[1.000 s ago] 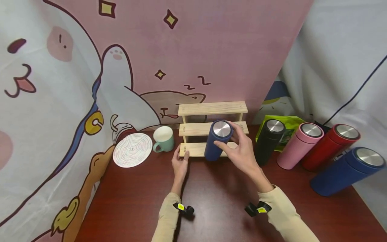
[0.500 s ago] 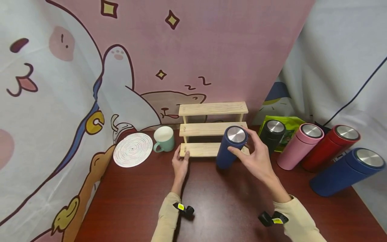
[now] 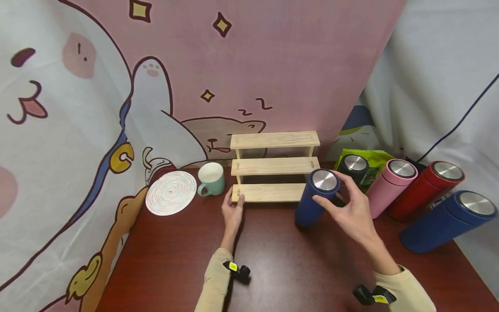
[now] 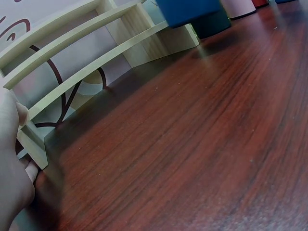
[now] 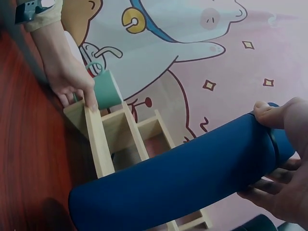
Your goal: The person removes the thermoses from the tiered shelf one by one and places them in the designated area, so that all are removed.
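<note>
My right hand (image 3: 352,212) grips a blue thermos bottle (image 3: 315,199) near its steel-topped lid, thumb on one side and fingers on the other. The bottle hangs above the table, before the right end of a three-tier wooden shelf (image 3: 269,193), and hides that end of the lowest board. In the left wrist view the base of the thermos (image 4: 190,10) is off the tabletop. My left hand (image 3: 232,211) holds the left end of the lowest board, with the thumb over its front edge. The right wrist view shows the left hand (image 5: 72,79) there too.
Right of the shelf stand a black bottle (image 3: 352,167), a pink one (image 3: 383,190), a red one (image 3: 421,190) and another blue one (image 3: 444,223). A green packet (image 3: 376,160) is behind them. Left of the shelf are a teal mug (image 3: 212,182) and a round woven mat (image 3: 170,193).
My right hand has carried the blue thermos to the right and nearer, from the middle of the shelf to its right end. My left hand has stayed on the board.
</note>
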### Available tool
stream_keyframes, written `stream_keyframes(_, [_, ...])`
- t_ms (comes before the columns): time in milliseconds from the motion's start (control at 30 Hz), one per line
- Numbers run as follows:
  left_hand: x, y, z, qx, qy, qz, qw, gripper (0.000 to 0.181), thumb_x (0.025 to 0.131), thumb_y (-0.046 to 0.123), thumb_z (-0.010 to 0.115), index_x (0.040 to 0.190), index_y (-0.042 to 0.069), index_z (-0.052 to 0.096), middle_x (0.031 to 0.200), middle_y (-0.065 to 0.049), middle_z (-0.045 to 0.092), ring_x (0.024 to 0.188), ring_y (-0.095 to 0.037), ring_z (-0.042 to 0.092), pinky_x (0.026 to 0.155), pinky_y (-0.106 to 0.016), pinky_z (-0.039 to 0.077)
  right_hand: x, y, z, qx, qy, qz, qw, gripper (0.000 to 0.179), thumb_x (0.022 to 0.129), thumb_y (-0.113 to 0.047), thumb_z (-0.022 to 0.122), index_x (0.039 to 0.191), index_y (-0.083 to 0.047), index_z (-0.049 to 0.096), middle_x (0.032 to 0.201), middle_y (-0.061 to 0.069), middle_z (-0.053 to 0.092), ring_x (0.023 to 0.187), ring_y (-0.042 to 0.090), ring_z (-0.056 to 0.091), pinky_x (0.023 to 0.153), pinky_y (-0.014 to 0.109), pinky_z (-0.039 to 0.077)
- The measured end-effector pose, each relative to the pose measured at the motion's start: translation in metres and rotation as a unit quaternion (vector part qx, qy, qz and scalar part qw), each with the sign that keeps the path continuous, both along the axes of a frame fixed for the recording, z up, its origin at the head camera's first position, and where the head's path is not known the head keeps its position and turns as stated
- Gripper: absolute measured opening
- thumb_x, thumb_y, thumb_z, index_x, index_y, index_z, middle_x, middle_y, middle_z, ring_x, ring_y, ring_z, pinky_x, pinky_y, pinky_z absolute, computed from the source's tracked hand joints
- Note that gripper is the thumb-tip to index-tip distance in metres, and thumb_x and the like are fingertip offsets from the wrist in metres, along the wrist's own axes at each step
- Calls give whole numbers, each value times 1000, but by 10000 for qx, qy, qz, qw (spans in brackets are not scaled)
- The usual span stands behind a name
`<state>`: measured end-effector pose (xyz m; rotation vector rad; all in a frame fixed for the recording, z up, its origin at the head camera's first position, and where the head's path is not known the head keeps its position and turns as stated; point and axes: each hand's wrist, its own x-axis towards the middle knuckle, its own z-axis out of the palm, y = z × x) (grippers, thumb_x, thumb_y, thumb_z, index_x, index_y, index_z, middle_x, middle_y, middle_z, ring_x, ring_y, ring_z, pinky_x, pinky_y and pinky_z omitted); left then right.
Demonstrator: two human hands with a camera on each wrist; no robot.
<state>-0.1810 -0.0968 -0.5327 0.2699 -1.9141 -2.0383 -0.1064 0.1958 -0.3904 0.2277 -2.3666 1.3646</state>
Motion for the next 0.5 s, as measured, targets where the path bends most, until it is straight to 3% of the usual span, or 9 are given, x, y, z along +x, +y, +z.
stream_keyframes(333, [-1,-1,-1,32,131,9,9999,55,92,-3,67,144,-10,49,131,-31,63,112,-38,64,79,-16,50,11,23,-2,123,-56,-363,9993,75,77,-13,89,144,-15,54,130,12,66,109,-19,53,87,2,43])
stream_keyframes(500, [0,-1,-1,-1,147,-14,9999,55,93,-3,67,144,-10,49,132,-30,63,113,-38,64,80,-18,50,20,39,-6,241,-393,-765,9960,73,81,-21,88,145,-14,52,130,15,66,101,-24,51,82,1,43])
